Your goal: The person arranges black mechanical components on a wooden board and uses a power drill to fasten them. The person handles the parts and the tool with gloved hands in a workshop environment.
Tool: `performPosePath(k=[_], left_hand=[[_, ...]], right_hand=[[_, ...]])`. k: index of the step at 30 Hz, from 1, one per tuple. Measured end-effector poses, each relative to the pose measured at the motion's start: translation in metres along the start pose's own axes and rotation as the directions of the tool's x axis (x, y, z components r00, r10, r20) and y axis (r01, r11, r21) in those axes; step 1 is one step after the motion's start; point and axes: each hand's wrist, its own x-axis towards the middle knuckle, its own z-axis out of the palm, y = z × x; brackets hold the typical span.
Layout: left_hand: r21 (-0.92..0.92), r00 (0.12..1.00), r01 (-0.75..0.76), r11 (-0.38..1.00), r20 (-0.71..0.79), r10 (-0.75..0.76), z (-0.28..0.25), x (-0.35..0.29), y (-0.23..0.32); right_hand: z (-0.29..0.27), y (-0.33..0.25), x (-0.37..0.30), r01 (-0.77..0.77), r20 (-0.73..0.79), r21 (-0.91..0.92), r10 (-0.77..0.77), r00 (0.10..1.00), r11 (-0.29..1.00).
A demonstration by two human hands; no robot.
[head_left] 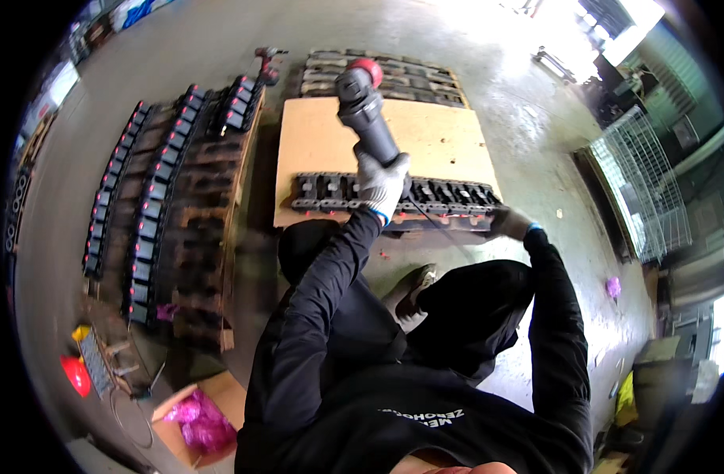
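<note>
One black power tool with a red end is gripped in the gloved left hand. The fingers of this hand are wrapped around the tool's body; the red end points away from the person, above the tan board. The gloved right hand is located at the near right corner of the board, just beside the right end of the segmented chain. How far its fingers are open, and whether they grasp the chain, cannot be told.

The segmented chain is black and lies along the near edge of the board, from slightly inside the left edge to the near right corner. Red marks show along its near side. The left hand covers part of the chain in this view. Beyond the board's far edge, a slatted pallet is visible.

To the left is a wooden pallet. Two long black rows with red dots, an outer row and an inner row, run along its left side; a short row occupies the far right corner. A red and black driver is near that same corner. Nearer the person than the pallet's near edge is a cardboard box containing pink plastic.
</note>
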Motion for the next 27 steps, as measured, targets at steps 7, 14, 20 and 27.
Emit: performPosePath(k=[7,14,20,27], left_hand=[[0.43,0.995,-0.029,0.903,-0.077,0.069,-0.018,-0.009,-0.023],[0.745,0.987,-0.128,0.655,0.159,0.013,-0.017,0.0,-0.046],[0.456,0.92,0.244,0.856,0.171,-0.353,-0.018,0.016,-0.062],[0.355,0.792,0.525,0.774,0.13,-0.597,-0.034,0.039,-0.158]], right_hand=[[-0.015,-0.232,0.076,0.596,-0.752,0.453,-0.074,0.655,0.663],[0.021,-0.277,0.165,0.347,-0.668,0.658,0.306,0.678,0.668],[0.018,-0.239,0.214,0.192,-0.303,0.928,0.35,0.886,0.318],[0.053,-0.241,0.275,0.089,-0.248,0.863,0.262,0.933,0.498]])
